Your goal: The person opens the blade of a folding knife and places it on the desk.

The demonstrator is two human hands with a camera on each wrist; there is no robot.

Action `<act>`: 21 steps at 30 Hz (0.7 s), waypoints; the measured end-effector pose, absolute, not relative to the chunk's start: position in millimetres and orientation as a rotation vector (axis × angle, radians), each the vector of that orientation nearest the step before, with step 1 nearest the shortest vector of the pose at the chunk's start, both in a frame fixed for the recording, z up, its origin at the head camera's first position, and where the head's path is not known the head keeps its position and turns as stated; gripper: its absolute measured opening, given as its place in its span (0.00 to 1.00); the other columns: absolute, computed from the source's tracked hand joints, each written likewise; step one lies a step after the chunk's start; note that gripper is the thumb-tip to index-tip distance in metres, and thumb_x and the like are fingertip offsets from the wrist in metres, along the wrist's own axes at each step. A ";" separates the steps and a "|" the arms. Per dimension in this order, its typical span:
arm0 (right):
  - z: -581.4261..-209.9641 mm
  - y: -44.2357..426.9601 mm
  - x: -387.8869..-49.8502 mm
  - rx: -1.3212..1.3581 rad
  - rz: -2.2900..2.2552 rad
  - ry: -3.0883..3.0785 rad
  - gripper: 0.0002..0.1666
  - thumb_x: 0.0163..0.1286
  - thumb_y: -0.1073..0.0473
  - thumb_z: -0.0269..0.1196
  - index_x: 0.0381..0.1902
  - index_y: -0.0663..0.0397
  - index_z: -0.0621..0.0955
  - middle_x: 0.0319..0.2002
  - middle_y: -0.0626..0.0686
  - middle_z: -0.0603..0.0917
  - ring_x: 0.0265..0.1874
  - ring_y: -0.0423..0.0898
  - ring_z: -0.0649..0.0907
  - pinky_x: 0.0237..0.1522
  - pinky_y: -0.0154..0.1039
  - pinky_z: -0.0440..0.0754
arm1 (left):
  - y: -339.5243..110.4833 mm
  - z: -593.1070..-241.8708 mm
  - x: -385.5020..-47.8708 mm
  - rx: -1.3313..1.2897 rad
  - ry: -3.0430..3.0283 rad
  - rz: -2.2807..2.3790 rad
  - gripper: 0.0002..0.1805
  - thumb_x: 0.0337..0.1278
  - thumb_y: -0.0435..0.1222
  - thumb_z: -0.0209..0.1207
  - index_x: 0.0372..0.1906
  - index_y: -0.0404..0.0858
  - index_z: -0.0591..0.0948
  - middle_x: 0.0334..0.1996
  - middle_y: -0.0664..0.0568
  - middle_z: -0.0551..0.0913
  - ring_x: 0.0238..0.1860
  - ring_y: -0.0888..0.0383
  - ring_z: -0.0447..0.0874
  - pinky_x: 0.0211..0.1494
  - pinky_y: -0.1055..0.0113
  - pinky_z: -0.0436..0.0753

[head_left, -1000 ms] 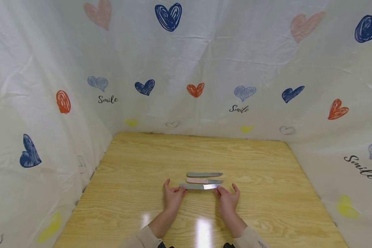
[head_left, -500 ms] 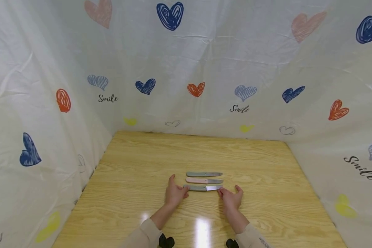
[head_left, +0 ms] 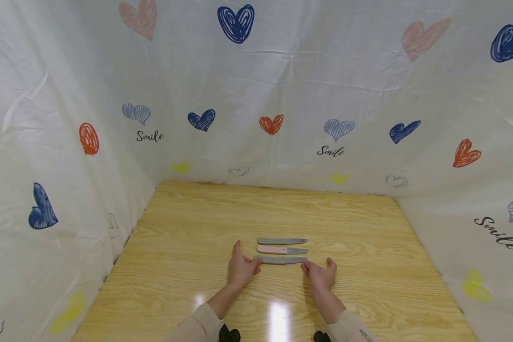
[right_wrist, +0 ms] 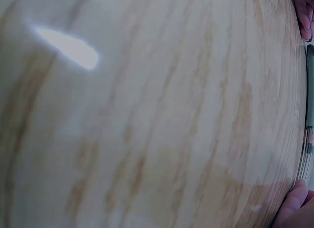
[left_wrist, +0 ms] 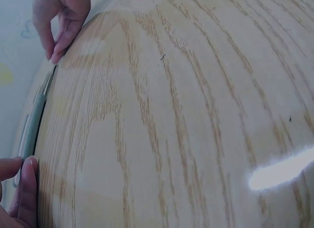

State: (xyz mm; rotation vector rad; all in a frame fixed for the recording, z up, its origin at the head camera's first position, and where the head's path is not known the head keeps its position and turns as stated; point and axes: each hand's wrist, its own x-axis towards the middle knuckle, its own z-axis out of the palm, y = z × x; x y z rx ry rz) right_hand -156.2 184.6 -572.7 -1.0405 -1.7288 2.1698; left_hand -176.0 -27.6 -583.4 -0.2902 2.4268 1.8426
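Note:
Three small paring knives lie side by side, handles to the left and blades to the right. The far one (head_left: 278, 241) has a grey-green handle, and the middle one (head_left: 273, 250) a pink handle. On the nearest knife (head_left: 271, 260), also grey-green, both hands are at work. My left hand (head_left: 241, 270) pinches its handle end between thumb and finger, the other fingers partly hidden. At the blade's tip my right hand (head_left: 320, 275) pinches with its fingertips. The left wrist view shows this knife (left_wrist: 33, 125) edge-on, low at the table surface, between the two hands.
The wooden table (head_left: 188, 213) carries the knives near its middle. A white curtain (head_left: 299, 95) printed with hearts encloses the back and both sides. Bright light reflects off the table's near part.
The nearest knife has shifted slightly right and toward me, and now lies lined up with the other two. Both hands moved along with it; the blade's bright glint is gone.

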 end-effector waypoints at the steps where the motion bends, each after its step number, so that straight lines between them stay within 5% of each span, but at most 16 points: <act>1: -572.6 185.2 -156.0 -1.040 2.166 -1.742 0.55 0.58 0.78 0.62 0.75 0.60 0.45 0.29 0.57 0.80 0.22 0.39 0.86 0.33 0.31 0.86 | -27.4 -583.6 -176.2 -0.290 2.426 1.842 0.55 0.49 0.31 0.69 0.76 0.34 0.46 0.23 0.47 0.79 0.17 0.61 0.83 0.23 0.69 0.84; 11: -573.7 186.0 -155.0 -0.989 2.171 -1.754 0.54 0.59 0.76 0.63 0.75 0.60 0.46 0.29 0.58 0.83 0.23 0.41 0.87 0.33 0.32 0.87 | -29.9 -583.2 -176.9 -0.265 2.444 1.834 0.56 0.48 0.32 0.70 0.76 0.34 0.44 0.23 0.48 0.79 0.16 0.62 0.83 0.22 0.71 0.83; 21: -568.6 188.7 -157.8 -0.881 2.171 -1.794 0.53 0.61 0.71 0.66 0.75 0.59 0.48 0.20 0.44 0.80 0.24 0.37 0.86 0.38 0.33 0.87 | -45.5 -576.7 -178.9 -0.264 2.534 1.818 0.56 0.47 0.36 0.72 0.75 0.33 0.48 0.22 0.49 0.81 0.16 0.59 0.84 0.22 0.70 0.82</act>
